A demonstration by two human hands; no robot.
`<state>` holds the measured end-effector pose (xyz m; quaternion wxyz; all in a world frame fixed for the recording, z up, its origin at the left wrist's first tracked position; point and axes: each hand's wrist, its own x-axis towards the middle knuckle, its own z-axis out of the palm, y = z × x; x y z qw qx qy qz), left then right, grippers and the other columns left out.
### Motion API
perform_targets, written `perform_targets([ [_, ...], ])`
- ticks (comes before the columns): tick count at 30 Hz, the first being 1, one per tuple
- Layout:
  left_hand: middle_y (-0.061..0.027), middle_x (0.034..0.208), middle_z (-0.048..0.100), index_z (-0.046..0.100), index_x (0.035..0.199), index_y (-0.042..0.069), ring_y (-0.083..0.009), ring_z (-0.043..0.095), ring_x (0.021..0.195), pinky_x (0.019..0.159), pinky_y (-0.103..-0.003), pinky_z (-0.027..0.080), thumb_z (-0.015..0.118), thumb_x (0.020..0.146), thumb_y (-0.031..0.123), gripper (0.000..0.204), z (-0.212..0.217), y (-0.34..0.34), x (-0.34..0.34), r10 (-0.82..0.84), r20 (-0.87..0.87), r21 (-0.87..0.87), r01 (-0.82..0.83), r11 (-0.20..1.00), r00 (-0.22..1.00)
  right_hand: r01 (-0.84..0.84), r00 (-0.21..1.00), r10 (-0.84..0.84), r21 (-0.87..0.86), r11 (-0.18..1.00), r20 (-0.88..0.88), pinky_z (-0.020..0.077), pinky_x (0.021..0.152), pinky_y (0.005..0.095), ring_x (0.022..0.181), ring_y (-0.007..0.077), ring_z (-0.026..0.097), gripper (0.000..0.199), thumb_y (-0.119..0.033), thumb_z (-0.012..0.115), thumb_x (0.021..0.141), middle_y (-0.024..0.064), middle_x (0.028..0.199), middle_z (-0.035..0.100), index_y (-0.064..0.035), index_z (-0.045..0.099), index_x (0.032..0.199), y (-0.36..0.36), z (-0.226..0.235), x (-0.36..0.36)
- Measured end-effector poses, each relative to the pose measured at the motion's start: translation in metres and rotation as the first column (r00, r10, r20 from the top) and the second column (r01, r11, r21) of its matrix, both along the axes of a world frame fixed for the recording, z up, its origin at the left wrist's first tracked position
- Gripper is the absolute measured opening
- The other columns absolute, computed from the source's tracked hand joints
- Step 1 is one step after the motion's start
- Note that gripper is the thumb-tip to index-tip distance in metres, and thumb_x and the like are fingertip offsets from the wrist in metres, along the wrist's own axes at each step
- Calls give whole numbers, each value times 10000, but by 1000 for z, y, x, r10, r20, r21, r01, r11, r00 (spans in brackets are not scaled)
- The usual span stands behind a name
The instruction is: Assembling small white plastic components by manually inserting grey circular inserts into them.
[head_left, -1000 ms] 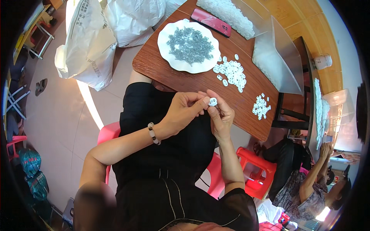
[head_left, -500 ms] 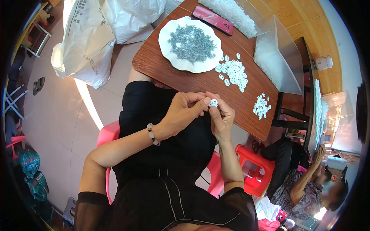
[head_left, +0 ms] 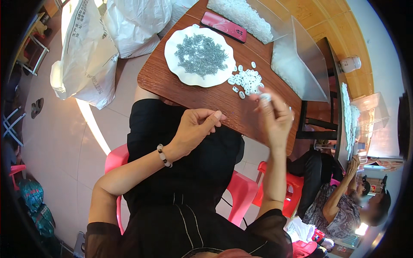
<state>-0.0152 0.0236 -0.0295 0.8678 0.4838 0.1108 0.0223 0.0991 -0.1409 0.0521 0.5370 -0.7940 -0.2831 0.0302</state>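
Note:
My right hand, smeared by motion, is raised over the right part of the brown table. Between its thumb and fingers sits a small white plastic piece. My left hand hovers over my lap at the table's near edge, thumb pressed to the fingers; whatever it may pinch is hidden. Just beyond my right hand lies a heap of small white oval pieces with dark marks. Left of that heap, a white wavy-rimmed plate carries many tiny grey metal parts. A smaller pile of white pieces is mostly covered by my right hand.
A pink oblong case lies behind the plate. Clear-walled bins with white pieces stand at the table's far right. White sacks stand on the floor at left. A red stool and another person are at right.
My hands have parted. The right one has moved up and right over the table with the white piece; the left stays above my lap, fingers still together. The view has shifted slightly.

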Motion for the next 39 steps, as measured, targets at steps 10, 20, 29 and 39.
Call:
perform_targets([
  [10,2,760,629,713,958,-22,-32,503,647,588,-173,408,605,950,221,265,-2,2,2,0,-23,37,1,999,1000,582,704,-305,-274,766,641,503,774,290,874,163,671,335,-216,625,912,145,965,722,10,652,1157,-80,55,203],
  [20,16,744,627,717,944,-3,-20,517,642,586,-163,408,616,940,196,224,1,7,2,-29,-68,45,32,999,997,437,682,-250,-108,893,687,488,741,257,815,98,628,191,-149,608,941,54,872,713,15,704,964,-36,28,170],
  [29,12,734,629,713,917,-4,-27,519,638,585,-163,410,616,932,181,208,9,9,3,2,-35,130,2,992,999,63,927,128,-485,872,352,478,697,369,783,278,601,119,-116,668,839,133,797,660,-40,706,922,20,-26,95],
  [39,-6,825,664,695,1011,-17,-27,538,713,612,-186,434,614,944,175,219,4,9,4,28,27,207,-33,978,999,-54,895,307,-605,794,323,464,794,398,902,298,567,139,-94,696,799,103,835,660,-64,709,935,22,-23,66],
])
